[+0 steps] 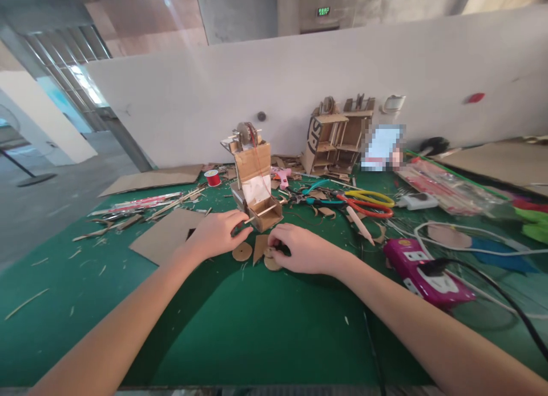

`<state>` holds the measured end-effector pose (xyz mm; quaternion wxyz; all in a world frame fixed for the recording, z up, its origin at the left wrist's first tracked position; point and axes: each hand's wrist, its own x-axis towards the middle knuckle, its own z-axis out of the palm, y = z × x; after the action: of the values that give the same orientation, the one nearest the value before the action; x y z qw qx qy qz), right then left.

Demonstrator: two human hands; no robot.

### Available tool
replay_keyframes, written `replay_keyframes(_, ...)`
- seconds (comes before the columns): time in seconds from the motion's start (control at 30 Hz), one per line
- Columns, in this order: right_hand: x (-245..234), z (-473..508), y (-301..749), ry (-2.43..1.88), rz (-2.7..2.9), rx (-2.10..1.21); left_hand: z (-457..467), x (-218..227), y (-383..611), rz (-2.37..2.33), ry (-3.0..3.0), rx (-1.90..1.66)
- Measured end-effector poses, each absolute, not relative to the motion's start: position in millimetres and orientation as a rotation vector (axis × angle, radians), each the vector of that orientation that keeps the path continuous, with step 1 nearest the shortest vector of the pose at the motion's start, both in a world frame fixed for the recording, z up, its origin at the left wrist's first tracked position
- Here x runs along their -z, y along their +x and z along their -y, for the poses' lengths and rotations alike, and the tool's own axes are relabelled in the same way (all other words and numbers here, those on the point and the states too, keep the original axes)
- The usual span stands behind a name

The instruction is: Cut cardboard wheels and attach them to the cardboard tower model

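A small cardboard model point(256, 179) with a wheel and red string on top stands on the green table point(257, 327). My left hand point(218, 233) is closed in a pinch on a thin wooden stick point(249, 219) at the model's open base. My right hand point(299, 249) rests just right of it, fingers curled on a round cardboard disc point(271, 262). Another cardboard disc point(242, 251) and a pointed cardboard scrap point(259, 247) lie between my hands.
Flat cardboard sheet point(165, 233) and loose sticks lie left. Scissors with yellow and red handles point(368, 203), a pink glue gun point(282, 176), a red spool point(213, 178), a purple power strip point(423, 270) with cables, and a cardboard shelf model point(338, 134) against the white wall.
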<state>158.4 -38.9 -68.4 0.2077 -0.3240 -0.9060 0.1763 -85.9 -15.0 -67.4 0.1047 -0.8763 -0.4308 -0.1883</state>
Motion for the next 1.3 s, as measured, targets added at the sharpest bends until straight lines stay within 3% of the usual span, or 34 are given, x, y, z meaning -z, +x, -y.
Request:
replay_keyframes(0.23,71.1,32.5,160.2,-1.009,2.504,-0.424,28.8,37.9,-90.0,1.369,-2.626,0.406)
replay_keyframes(1.03,83.3,18.1,142.8,-1.08,2.099,-0.47,25.4,59.1,-81.4,1.154,-2.663,0.788)
replay_keyframes(1.3,82.1,24.8,134.8,-0.927,2.142,-0.578,35.6,66.4,-62.9,1.217,-2.825,0.701)
